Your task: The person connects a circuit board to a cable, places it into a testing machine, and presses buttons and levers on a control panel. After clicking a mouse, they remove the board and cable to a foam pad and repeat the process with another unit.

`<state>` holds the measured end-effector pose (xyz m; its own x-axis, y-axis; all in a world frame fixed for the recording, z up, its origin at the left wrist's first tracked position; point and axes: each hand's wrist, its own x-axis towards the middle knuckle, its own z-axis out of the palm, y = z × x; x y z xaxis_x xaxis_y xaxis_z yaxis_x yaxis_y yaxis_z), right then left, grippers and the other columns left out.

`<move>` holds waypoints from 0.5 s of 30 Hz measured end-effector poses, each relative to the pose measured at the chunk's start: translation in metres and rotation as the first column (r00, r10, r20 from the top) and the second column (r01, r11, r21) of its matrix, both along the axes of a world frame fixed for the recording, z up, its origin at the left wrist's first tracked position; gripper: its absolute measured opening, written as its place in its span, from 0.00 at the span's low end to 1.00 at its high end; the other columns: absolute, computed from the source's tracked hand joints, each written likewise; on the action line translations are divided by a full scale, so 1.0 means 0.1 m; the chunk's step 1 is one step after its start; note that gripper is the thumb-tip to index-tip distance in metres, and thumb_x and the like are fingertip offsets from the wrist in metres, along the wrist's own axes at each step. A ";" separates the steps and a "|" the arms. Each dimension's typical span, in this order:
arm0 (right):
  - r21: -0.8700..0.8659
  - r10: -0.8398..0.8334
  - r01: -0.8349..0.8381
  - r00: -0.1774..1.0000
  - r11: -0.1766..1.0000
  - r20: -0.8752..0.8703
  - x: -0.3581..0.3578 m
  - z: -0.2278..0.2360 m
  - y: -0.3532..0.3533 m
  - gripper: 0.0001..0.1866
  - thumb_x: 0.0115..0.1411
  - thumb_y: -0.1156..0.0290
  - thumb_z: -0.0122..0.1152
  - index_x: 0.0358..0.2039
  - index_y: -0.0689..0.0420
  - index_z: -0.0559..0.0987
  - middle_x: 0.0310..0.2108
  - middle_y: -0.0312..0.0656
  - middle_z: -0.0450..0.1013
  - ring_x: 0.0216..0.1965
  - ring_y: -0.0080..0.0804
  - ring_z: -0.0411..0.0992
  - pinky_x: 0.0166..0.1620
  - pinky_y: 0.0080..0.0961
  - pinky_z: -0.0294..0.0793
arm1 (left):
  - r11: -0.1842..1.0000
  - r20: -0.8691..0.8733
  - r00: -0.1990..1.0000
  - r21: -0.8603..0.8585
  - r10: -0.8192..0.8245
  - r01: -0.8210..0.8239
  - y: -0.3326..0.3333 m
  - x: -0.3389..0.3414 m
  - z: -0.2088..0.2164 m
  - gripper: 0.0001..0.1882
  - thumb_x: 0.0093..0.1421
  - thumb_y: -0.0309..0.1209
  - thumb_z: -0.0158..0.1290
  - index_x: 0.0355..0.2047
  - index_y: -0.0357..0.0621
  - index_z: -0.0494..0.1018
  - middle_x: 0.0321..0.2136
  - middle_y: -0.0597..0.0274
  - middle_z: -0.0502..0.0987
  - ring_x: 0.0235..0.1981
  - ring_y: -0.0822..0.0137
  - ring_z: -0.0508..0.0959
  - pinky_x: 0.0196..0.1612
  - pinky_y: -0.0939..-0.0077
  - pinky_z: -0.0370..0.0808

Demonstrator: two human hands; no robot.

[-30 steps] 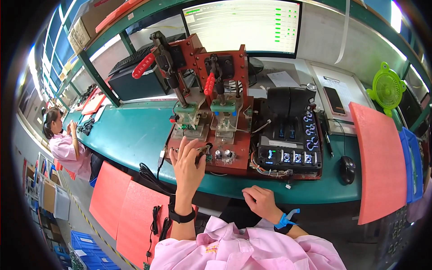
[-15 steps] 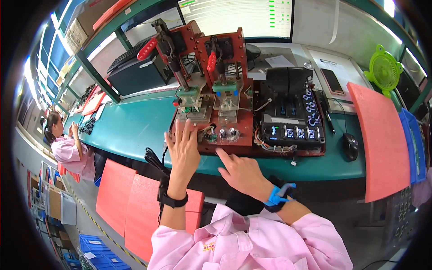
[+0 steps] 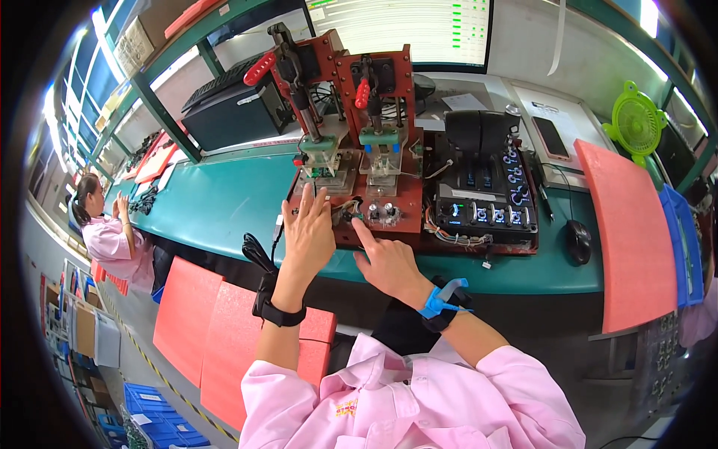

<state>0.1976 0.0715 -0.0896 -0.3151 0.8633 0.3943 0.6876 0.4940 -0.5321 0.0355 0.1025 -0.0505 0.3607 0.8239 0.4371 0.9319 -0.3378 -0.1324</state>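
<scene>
At twelve o'clock on the glossy green bench top (image 3: 224, 183) stood a red metal clamp fixture (image 3: 383, 141); left hand (image 3: 308, 236) lay spread, right hand (image 3: 393, 266) unclenched; a lime-green plastic fan (image 3: 638, 123) faced out at two o'clock

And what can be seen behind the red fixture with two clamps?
Behind the red fixture, a lit monitor and, farther left, a black box show. The fixture's uprights cover the monitor's lower left part; anything directly behind them is hidden.
</scene>
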 end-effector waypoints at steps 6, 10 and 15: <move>0.000 -0.004 0.004 1.000 1.000 -0.002 0.00 0.05 0.01 0.31 0.52 0.67 0.56 0.56 0.59 0.61 0.18 0.50 0.73 0.20 0.48 0.72 0.26 0.42 0.71 | 1.000 -0.011 1.000 0.019 -0.001 0.001 -0.01 0.01 -0.02 0.21 0.47 0.25 0.46 0.44 0.31 0.69 0.54 0.56 0.65 0.61 0.54 0.56 0.56 0.40 0.51; -0.003 0.004 -0.004 1.000 1.000 -0.020 0.04 0.00 0.02 0.31 0.52 0.68 0.56 0.57 0.55 0.62 0.15 0.48 0.71 0.18 0.49 0.71 0.25 0.42 0.71 | 0.998 0.007 1.000 -0.061 -0.011 0.012 -0.01 0.04 0.05 0.20 0.47 0.25 0.47 0.42 0.30 0.70 0.53 0.56 0.65 0.60 0.53 0.56 0.56 0.40 0.52; 0.038 0.116 -0.112 0.986 0.993 -0.123 0.14 -0.11 -0.07 0.34 0.52 0.68 0.55 0.59 0.54 0.54 0.27 0.51 0.73 0.26 0.51 0.72 0.29 0.45 0.72 | 1.000 0.136 0.991 -0.006 -0.019 0.020 -0.14 0.29 0.10 0.25 0.52 0.29 0.49 0.51 0.38 0.63 0.57 0.56 0.59 0.61 0.55 0.55 0.56 0.43 0.52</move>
<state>0.2120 0.0649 -0.1003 -0.3576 0.8113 0.4624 0.5546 0.5829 -0.5938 0.0643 0.0888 -0.0406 0.3144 0.8205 0.4774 0.9343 -0.3566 -0.0025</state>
